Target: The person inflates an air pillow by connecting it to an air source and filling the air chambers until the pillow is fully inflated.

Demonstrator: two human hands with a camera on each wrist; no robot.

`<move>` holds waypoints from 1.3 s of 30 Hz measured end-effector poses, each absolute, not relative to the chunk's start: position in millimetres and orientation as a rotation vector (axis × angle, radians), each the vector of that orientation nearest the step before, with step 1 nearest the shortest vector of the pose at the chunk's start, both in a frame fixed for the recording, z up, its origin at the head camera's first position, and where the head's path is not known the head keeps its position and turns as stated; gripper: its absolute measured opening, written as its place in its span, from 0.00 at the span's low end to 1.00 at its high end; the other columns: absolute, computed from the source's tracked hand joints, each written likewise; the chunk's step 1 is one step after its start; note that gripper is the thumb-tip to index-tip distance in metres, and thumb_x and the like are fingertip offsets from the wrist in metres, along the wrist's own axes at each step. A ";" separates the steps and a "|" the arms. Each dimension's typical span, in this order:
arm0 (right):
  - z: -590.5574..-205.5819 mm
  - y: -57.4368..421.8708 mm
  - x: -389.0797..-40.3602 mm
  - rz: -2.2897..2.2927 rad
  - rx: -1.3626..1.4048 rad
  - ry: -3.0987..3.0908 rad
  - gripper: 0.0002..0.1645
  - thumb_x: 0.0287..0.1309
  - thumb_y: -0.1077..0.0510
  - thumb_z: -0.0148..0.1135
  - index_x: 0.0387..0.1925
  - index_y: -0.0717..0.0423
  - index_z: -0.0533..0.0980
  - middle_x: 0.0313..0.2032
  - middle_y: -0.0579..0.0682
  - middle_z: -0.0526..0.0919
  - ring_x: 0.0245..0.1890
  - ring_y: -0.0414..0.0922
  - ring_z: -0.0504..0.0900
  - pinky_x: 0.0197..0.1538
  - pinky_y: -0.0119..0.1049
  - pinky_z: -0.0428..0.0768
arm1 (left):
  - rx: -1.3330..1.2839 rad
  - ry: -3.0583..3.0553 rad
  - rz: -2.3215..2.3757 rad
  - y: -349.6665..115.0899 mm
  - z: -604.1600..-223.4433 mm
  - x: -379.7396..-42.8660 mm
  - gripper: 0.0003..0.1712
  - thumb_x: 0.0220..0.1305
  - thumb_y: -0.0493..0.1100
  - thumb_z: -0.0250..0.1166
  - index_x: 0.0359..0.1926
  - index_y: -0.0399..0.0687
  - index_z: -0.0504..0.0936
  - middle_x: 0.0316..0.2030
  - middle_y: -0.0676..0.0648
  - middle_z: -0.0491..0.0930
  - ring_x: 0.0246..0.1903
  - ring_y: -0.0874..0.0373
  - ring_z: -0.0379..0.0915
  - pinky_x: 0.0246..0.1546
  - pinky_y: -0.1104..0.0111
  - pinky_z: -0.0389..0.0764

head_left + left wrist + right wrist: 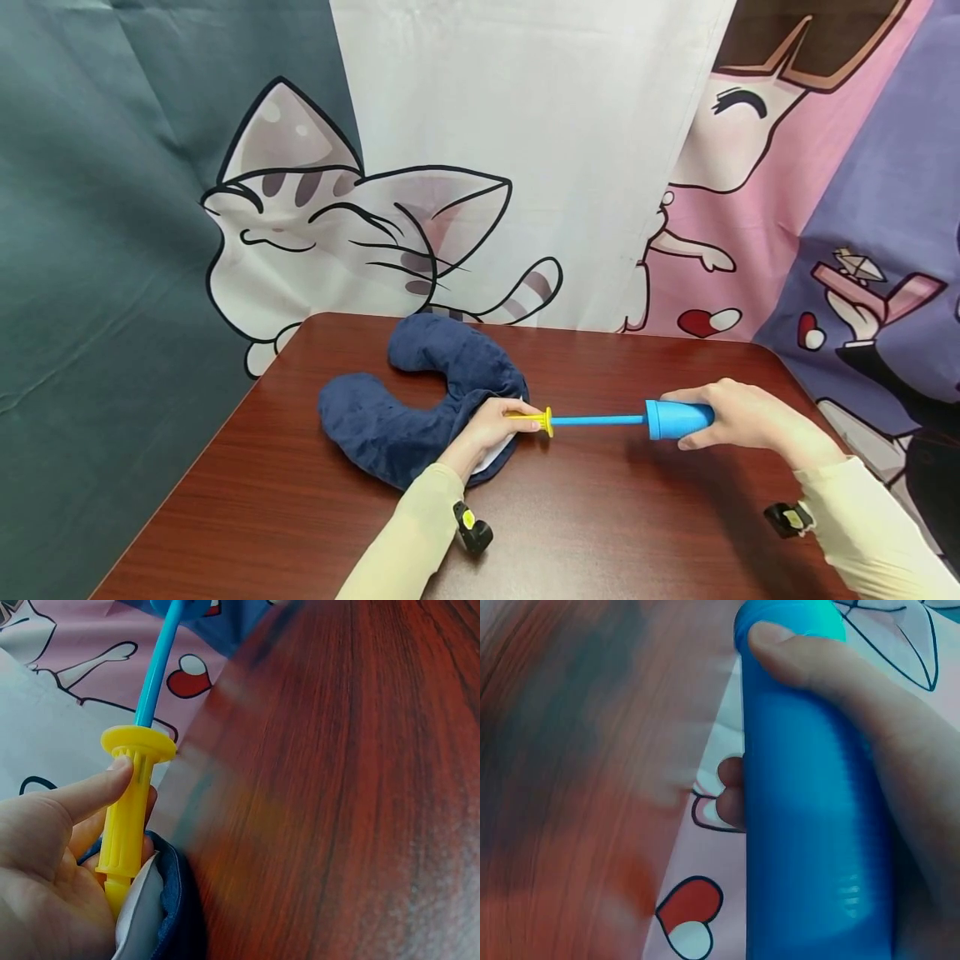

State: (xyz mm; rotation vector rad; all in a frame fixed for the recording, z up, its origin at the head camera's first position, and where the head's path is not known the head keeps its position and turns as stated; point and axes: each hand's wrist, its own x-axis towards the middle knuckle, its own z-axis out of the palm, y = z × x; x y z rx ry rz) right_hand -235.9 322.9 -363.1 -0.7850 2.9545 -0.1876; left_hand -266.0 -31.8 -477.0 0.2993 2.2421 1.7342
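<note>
A hand pump with a blue barrel (817, 802), a thin blue rod (597, 421) and a yellow handle (126, 806) lies level between both hands, its rod drawn out. My left hand (491, 427) grips the yellow handle, thumb along it below the flange in the left wrist view. The handle's narrow yellow end goes down beside the pale lining of a navy U-shaped neck pillow (375, 429); its tip is hidden. Around the blue barrel, my right hand (738, 419) curls its thumb and fingers, holding it above the table.
The pillow lies on a dark red-brown wooden table (585, 533), its opening toward the left. Behind the table hangs a cloth backdrop (525, 108) printed with cartoon cats. A small black camera (472, 529) is strapped at the left wrist, another black device (787, 518) at the right.
</note>
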 end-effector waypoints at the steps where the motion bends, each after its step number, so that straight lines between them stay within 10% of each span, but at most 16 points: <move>1: -362.9 324.2 -235.6 -0.191 -0.784 2.954 0.41 0.38 0.32 0.77 0.55 0.41 0.80 0.38 0.41 0.86 0.33 0.37 0.77 0.32 0.34 0.74 | 0.303 2.240 1.736 -31.5 -476.9 -265.9 0.14 0.58 0.41 0.72 0.46 0.43 0.88 0.46 0.43 0.87 0.40 0.63 0.78 0.46 0.70 0.77; 39: -398.0 226.0 -274.4 -0.184 -0.900 2.798 0.41 0.43 0.36 0.76 0.59 0.48 0.79 0.48 0.49 0.87 0.42 0.46 0.83 0.45 0.46 0.85 | 0.276 2.247 1.718 -30.5 -474.5 -266.2 0.14 0.59 0.42 0.71 0.46 0.44 0.88 0.45 0.44 0.86 0.39 0.62 0.77 0.46 0.71 0.77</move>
